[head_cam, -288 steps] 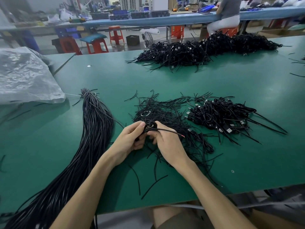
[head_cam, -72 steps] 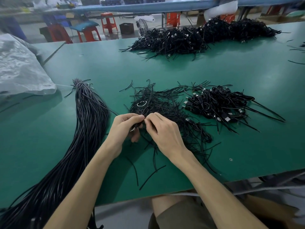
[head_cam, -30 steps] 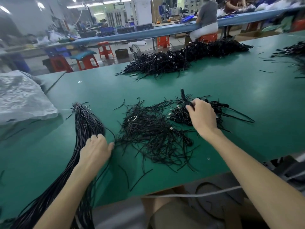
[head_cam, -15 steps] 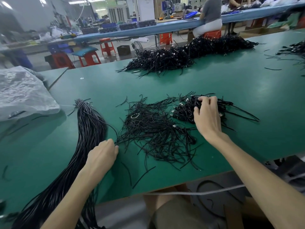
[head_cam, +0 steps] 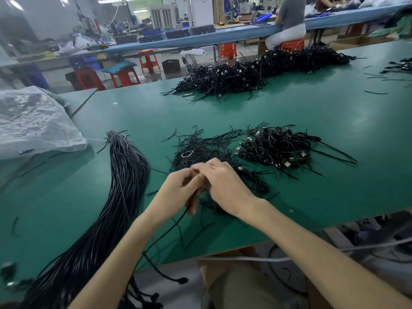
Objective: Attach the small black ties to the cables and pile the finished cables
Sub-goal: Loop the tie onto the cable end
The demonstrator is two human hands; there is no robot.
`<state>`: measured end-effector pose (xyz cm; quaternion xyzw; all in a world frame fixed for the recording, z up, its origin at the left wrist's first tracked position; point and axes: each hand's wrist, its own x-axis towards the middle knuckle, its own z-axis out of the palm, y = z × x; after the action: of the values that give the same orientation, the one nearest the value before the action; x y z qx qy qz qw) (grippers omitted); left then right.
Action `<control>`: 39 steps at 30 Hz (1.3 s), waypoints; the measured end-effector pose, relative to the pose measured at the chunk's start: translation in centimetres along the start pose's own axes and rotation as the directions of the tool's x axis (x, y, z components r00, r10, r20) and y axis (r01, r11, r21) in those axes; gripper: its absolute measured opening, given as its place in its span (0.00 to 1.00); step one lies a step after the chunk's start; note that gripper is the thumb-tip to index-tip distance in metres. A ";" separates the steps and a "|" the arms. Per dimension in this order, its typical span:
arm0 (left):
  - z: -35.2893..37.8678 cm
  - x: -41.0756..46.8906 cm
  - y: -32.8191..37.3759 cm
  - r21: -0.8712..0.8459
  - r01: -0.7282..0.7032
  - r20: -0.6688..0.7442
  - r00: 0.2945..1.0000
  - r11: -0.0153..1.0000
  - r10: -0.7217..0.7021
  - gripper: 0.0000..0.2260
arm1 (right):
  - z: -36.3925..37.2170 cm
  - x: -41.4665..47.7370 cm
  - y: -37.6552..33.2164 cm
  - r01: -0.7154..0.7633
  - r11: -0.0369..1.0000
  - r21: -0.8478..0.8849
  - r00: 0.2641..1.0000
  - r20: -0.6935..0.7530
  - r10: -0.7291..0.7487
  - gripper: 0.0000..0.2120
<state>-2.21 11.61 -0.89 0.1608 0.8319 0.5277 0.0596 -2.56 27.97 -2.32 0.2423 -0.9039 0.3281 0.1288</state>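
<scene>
Cable: a single black cable [head_cam: 166, 233] is running from the left hand down across the near part of the table and over its front edge, and its plug end [head_cam: 182, 281] is hanging below the edge.
Left hand: the left hand [head_cam: 178, 195] is curling its fingers round the upper end of the cable and gripping it just above the table top.
Right hand: the right hand [head_cam: 225, 184] is pressing against the left hand's fingers with its own fingers bent. The fingertips are hidden and blurred, so I cannot tell whether it is pinching anything.
Loose ties: a scattered heap of loose ties [head_cam: 200, 146] is lying just behind the hands, and a small pale ring [head_cam: 186, 154] is resting on top of it.
Finished cables: a pile of finished cables [head_cam: 278, 148], coiled and showing plugs, is sitting just right of the ties.
Cable bundle: a long bundle of straight cables [head_cam: 124, 175] is stretching along the left, from mid-table to the near edge and over it.
Table: the green table [head_cam: 312, 112] is carrying everything.
Far heap: a large heap of coiled cables [head_cam: 256, 70] is lying along the far side, well apart from the hands.
Plastic bag: a crumpled clear plastic bag [head_cam: 33, 121] is sitting at the left, beside the top of the bundle.
Background: a person [head_cam: 289, 16] is sitting at another bench beyond the table, and red stools [head_cam: 149, 61] are standing on the floor between.
</scene>
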 end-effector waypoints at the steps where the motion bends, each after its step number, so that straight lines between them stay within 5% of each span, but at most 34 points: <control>1: -0.3 -0.2 -0.3 -0.069 0.048 0.034 0.998 0.996 -0.046 0.13 | 0.0 -0.1 0.4 -0.005 0.998 -0.069 0.999 -0.038 0.002 0.25; 5: -1.6 -1.2 -1.1 -0.285 0.166 0.135 0.982 0.944 -0.132 0.13 | -0.3 -0.1 2.6 -0.211 0.969 -0.126 0.971 -0.143 0.193 0.19; 9: -3.3 -1.4 -2.9 -0.261 0.187 0.046 0.982 0.947 -0.181 0.10 | -2.0 0.5 4.5 -0.411 0.899 0.153 0.847 -0.301 0.438 0.18; 16: -5.2 -1.3 -5.4 -0.660 0.138 -0.001 0.983 0.739 -0.184 0.06 | -4.6 -0.1 7.6 -0.533 0.735 0.419 0.638 -0.372 0.674 0.12; 18: -5.3 -1.0 -5.7 -0.780 0.090 -0.048 0.978 0.619 -0.203 0.07 | -4.6 -0.4 7.9 -0.571 0.753 0.327 0.667 -0.350 0.658 0.12; 21: -5.0 -0.6 -5.8 -0.854 0.051 -0.081 0.970 0.517 -0.231 0.15 | -3.8 -0.9 6.8 -0.543 0.840 0.001 0.777 -0.380 0.503 0.25; 24: -4.4 -0.3 -5.7 -0.807 0.063 -0.074 0.976 0.587 -0.206 0.16 | -3.0 -1.1 4.1 -0.344 0.904 -0.254 0.888 -0.400 0.226 0.32; 28: -3.4 -0.3 -5.2 -0.703 0.118 0.009 0.988 0.702 -0.157 0.16 | -1.3 -0.8 1.1 -0.130 0.933 -0.336 0.984 -0.157 0.081 0.28; 32: -3.3 -0.6 -4.8 -0.640 0.118 0.052 0.993 0.759 -0.110 0.14 | 0.3 -1.2 0.1 -0.104 0.982 -0.161 0.990 -0.113 0.086 0.13; 39: -2.1 -0.9 -4.7 -0.816 0.097 -0.001 0.986 0.570 -0.169 0.12 | 2.0 -2.4 -0.4 -0.124 0.977 0.173 0.992 -0.005 0.127 0.11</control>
<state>-2.87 7.63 -4.24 0.0319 0.5092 0.8497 0.1334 -0.42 27.22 -4.56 0.1923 -0.8845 0.4146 0.0936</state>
